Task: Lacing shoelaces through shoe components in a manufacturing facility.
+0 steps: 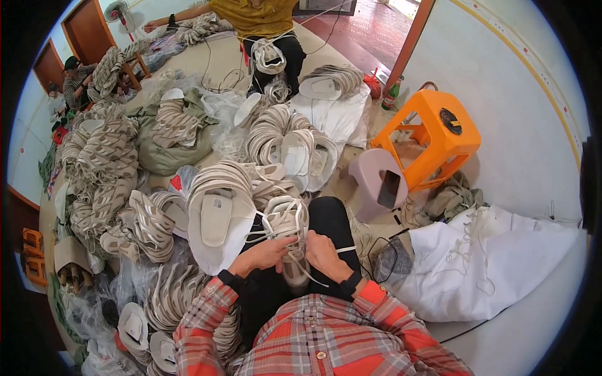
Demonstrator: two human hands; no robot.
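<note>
A beige and white shoe upper [285,216] lies between my knees with its laced front pointing away from me. My left hand [266,255] comes in from the left and grips the upper's side, its index finger reaching over the lacing. Close beside it, my right hand [326,255] is closed in a pinch on the white shoelace [346,249], whose end sticks out to the right. Another length of lace hangs over the lower part of the upper. What lies under my fingertips is partly hidden.
A large stack of uppers [216,216] leans by my left knee, with more piles beyond. At right stand an orange stool [439,116] and a low mauve stool [370,182] bearing a phone [389,189]. A white sack [483,269] lies nearby. Another person [257,25] sits ahead.
</note>
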